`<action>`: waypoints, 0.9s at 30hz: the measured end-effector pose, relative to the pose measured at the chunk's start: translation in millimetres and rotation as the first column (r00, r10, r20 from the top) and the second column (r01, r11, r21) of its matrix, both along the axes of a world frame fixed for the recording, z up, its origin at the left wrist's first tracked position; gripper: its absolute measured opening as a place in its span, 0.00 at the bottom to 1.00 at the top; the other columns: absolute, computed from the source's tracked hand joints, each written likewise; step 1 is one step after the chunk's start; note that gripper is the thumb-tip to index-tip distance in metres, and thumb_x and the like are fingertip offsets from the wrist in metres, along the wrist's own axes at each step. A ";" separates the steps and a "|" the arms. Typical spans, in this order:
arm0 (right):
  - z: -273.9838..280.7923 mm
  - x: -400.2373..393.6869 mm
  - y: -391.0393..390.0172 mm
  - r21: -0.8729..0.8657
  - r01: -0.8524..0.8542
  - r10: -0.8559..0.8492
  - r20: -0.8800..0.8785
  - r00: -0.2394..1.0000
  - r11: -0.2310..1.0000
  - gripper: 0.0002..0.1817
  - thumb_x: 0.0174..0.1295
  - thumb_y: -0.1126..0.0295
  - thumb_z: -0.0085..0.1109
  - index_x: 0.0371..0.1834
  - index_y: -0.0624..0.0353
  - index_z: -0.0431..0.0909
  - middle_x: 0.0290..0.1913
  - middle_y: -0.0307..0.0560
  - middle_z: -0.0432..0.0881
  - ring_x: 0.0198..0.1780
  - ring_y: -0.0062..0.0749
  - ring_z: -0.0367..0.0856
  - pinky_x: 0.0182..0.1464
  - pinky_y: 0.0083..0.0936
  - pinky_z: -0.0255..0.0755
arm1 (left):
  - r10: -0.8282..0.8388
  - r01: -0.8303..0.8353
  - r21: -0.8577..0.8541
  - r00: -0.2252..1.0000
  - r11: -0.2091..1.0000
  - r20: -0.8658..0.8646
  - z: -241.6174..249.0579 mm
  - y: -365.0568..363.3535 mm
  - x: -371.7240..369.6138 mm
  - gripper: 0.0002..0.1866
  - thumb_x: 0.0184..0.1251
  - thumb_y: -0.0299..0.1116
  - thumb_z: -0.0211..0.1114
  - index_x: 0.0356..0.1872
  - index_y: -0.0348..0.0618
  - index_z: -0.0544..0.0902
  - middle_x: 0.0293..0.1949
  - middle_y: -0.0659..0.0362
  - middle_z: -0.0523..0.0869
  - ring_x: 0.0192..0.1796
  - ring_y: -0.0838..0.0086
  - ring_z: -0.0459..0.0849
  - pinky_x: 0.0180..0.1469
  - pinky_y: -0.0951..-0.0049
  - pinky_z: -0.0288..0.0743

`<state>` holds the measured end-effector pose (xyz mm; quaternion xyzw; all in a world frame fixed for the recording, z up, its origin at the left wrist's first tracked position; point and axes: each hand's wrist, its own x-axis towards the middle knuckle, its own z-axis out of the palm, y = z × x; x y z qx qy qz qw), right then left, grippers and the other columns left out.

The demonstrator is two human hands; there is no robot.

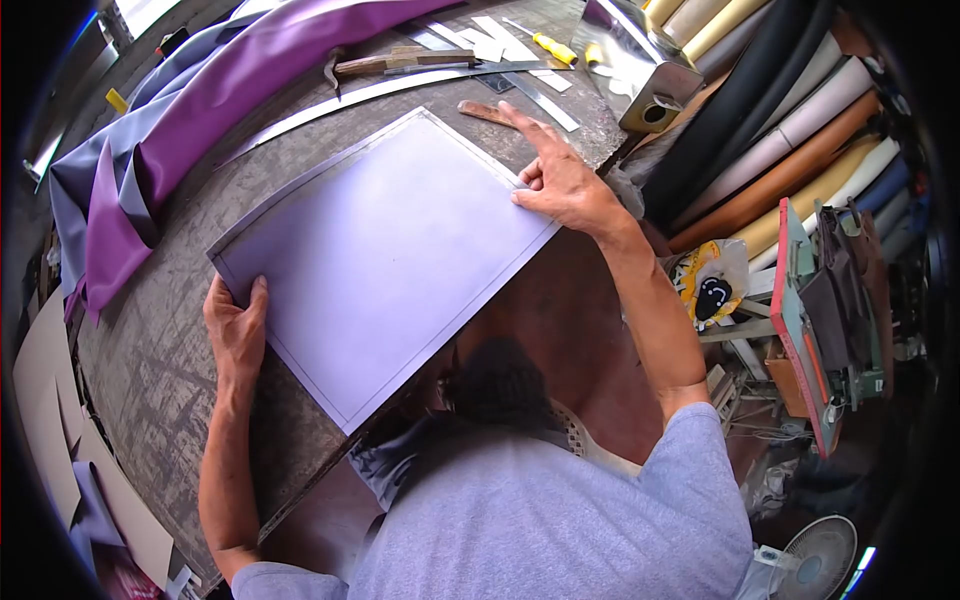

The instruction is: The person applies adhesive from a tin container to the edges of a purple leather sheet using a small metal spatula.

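Lavender sheet [390,260] between both hands, overhanging counter [150,360] edge.
Long axis: left hand [236,325] to right hand [570,185]. Left fingers grip 1 short edge; right fingers seem to pinch the other, underside hidden.

My sheet [390,260] is pale lavender with thin dark lines along its edges. My bench [150,330] is mottled grey-brown, my shirt [540,520] heathered grey-blue, the draped material [260,85] magenta-purple, one handle [554,48] yellow.
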<state>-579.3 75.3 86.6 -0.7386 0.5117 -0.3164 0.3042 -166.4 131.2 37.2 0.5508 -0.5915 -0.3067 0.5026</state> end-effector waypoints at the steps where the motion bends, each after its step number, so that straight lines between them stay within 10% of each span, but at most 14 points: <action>1: -0.2 3.7 -3.5 -0.024 0.002 -0.003 -0.044 0.999 1.000 0.52 0.53 0.80 0.64 0.83 0.40 0.52 0.74 0.54 0.60 0.39 0.24 0.77 0.43 0.19 0.78 | 0.014 -0.015 0.014 1.000 1.000 0.022 0.4 -1.4 -0.2 0.11 0.72 0.24 0.61 0.52 0.34 0.81 0.44 0.62 0.87 0.45 0.81 0.83 0.50 0.78 0.76; 15: -5.6 -3.5 -19.5 -0.033 -0.013 0.010 -0.078 0.997 0.999 0.48 0.55 0.78 0.62 0.82 0.43 0.55 0.68 0.54 0.67 0.39 0.24 0.79 0.44 0.22 0.79 | 0.075 -0.064 -0.054 0.972 0.996 0.223 5.6 1.0 -12.1 0.16 0.70 0.24 0.61 0.58 0.35 0.79 0.47 0.56 0.88 0.49 0.73 0.85 0.55 0.72 0.77; 18: 6.4 -19.9 -3.5 -0.335 0.103 -0.193 -0.246 0.950 0.936 0.43 0.56 0.75 0.60 0.80 0.48 0.59 0.73 0.59 0.65 0.41 0.28 0.81 0.47 0.26 0.80 | 0.054 -0.043 -0.060 0.977 0.997 0.205 -0.1 -2.1 -7.9 0.18 0.70 0.24 0.61 0.59 0.35 0.78 0.48 0.55 0.87 0.50 0.73 0.85 0.55 0.71 0.77; 22: 21.7 -81.6 29.5 -0.418 0.404 -0.486 -0.109 0.867 0.814 0.26 0.61 0.75 0.61 0.65 0.56 0.75 0.68 0.53 0.74 0.38 0.31 0.84 0.49 0.33 0.80 | 0.046 -0.048 0.007 0.986 0.999 0.163 2.4 -0.7 -9.0 0.19 0.70 0.23 0.61 0.60 0.35 0.77 0.49 0.56 0.87 0.50 0.73 0.84 0.56 0.71 0.77; 27: -17.9 -167.8 21.9 -0.479 0.382 -0.583 -0.398 0.708 0.790 0.12 0.61 0.68 0.65 0.43 0.62 0.77 0.70 0.55 0.72 0.43 0.48 0.85 0.51 0.40 0.79 | 0.021 -0.022 0.007 0.992 1.000 0.127 2.7 0.5 -10.3 0.19 0.71 0.23 0.59 0.62 0.34 0.75 0.50 0.56 0.86 0.50 0.73 0.84 0.55 0.72 0.76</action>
